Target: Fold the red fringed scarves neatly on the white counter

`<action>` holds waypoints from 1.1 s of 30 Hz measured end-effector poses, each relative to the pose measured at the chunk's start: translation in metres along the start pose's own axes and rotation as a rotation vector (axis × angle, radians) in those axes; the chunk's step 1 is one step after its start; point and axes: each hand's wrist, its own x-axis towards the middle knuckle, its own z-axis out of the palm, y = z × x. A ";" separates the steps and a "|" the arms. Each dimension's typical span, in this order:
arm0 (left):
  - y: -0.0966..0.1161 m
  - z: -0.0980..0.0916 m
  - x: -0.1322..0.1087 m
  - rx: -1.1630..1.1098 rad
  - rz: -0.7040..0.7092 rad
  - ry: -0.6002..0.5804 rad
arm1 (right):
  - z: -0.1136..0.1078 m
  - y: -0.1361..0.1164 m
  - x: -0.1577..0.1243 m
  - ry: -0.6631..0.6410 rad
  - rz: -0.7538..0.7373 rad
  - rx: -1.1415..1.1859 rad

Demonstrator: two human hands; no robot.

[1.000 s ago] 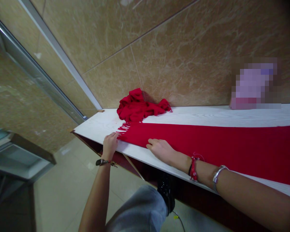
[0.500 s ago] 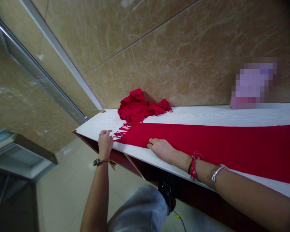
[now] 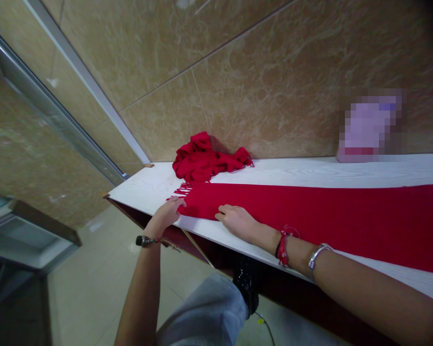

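Observation:
A long red scarf point(image 3: 310, 211) lies flat along a white wood-grain tabletop, its fringed end at the left. At the near corner of that end is my left hand point(image 3: 168, 211), its fingers extended over the cloth and its thumb apart from them. My right hand point(image 3: 236, 222) is at the scarf's near edge, its fingers bent and closed on the cloth; the fingertips are partly hidden. Behind the fringe, against the wall, a second red fringed cloth point(image 3: 205, 158) sits in a crumpled heap.
The white tabletop point(image 3: 292, 170) runs along a tan tiled wall point(image 3: 274, 96). A blurred pinkish packet point(image 3: 366, 127) leans on the wall at right. Below the near edge are dark red panels, my knee point(image 3: 205, 312) and a shiny black object point(image 3: 246, 283). A cable hangs by the floor.
My left hand has moved right from beside the fringe onto the scarf's near corner. My right hand stays at the near edge. The view has shifted slightly.

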 end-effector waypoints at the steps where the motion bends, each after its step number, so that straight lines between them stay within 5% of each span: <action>1: -0.004 -0.003 -0.003 0.022 -0.034 -0.007 | 0.000 0.000 0.001 0.002 -0.004 -0.003; 9: 0.001 0.000 -0.005 -0.042 0.048 -0.007 | -0.005 -0.003 0.012 -0.001 -0.079 -0.058; 15: -0.007 0.013 -0.005 -0.030 -0.031 0.037 | -0.004 -0.008 0.025 -0.019 0.005 -0.043; 27: -0.003 0.015 -0.007 -0.034 0.052 0.174 | -0.001 -0.001 0.028 0.028 0.193 0.084; 33: -0.004 0.019 -0.005 0.138 -0.035 0.239 | 0.001 -0.003 0.028 0.031 0.139 0.055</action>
